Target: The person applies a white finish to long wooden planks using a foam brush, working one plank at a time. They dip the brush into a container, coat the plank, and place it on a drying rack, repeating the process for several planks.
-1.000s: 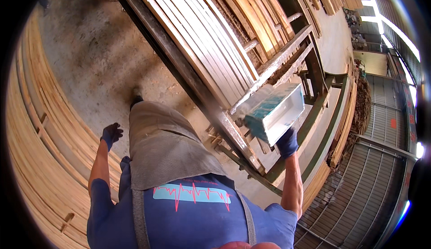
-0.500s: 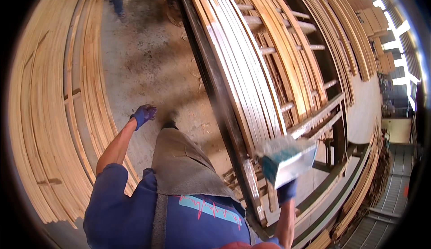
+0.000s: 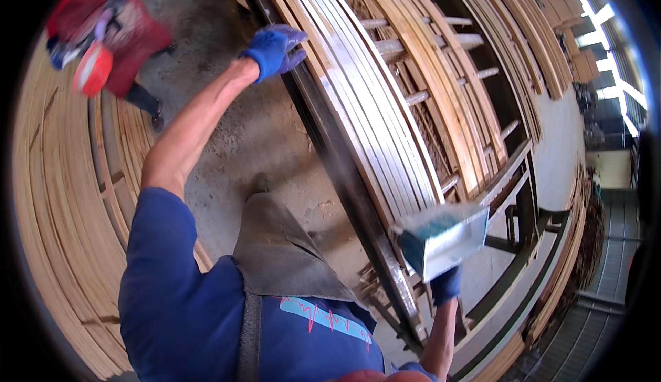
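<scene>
My left hand (image 3: 274, 53), in a blue and purple glove, reaches out to the near edge of the rack. Its fingers are stretched apart and nothing shows in them. Beside the fingers run long wooden strips (image 3: 344, 82) laid side by side, with a pale, shiny wet-looking band on top. My right hand (image 3: 446, 287), also in a blue glove, is closed under a box-shaped tool (image 3: 451, 250) with a pale front and teal side. The tool is over the near end of the strips; its grip is hidden, and I cannot tell whether it touches them.
A dark rail (image 3: 323, 137) edges the rack. More strips (image 3: 420, 65) lie across its rollers (image 3: 413, 98). On the left is a large stack of boards (image 3: 55, 196). A person in red (image 3: 138, 37) stands by it, holding a red round thing (image 3: 93, 70). Cardboard boxes (image 3: 554, 3) stand far right.
My left hand has moved up and right, from over the floor to the strips' edge. The tool in my right hand stays nearly in place. The person in red has come closer.
</scene>
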A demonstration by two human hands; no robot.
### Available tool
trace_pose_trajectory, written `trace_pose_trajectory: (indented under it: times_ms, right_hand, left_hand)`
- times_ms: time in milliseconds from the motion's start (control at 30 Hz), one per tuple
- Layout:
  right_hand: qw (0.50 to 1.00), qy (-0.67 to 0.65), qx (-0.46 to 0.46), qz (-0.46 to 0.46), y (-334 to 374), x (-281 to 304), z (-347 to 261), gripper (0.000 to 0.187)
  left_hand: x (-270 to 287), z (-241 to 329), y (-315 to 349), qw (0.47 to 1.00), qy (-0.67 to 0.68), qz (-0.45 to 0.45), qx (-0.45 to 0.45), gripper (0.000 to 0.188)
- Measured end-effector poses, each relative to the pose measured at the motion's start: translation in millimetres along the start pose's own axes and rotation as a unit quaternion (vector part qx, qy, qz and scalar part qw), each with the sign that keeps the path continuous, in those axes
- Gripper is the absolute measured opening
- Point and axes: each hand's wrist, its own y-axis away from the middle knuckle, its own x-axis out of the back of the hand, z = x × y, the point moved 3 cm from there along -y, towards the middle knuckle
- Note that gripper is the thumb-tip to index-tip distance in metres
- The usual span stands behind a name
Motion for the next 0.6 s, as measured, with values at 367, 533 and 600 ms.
trace_pose_trajectory:
  times_ms: [367,533,600]
  right_hand:
    - [0.996,-0.026,0.003,0.087,-67.2,12.1,-116.2,0.015]
    - [0.991,-0.002,-0.037,0.125,-16.0,47.5,-91.9,0.027]
    - [0.988,-0.014,-0.044,0.15,-4.1,54.1,-93.0,0.023]
  left_hand:
    - [-30.3,-38.1,-46.3,0.994,-0.033,0.01,-0.108,0.036]
    - [-38.9,-21.4,-74.1,0.991,-0.025,-0.098,-0.086,0.042]
    - [-50.7,-44.7,-73.7,0.992,-0.045,-0.057,-0.1,0.043]
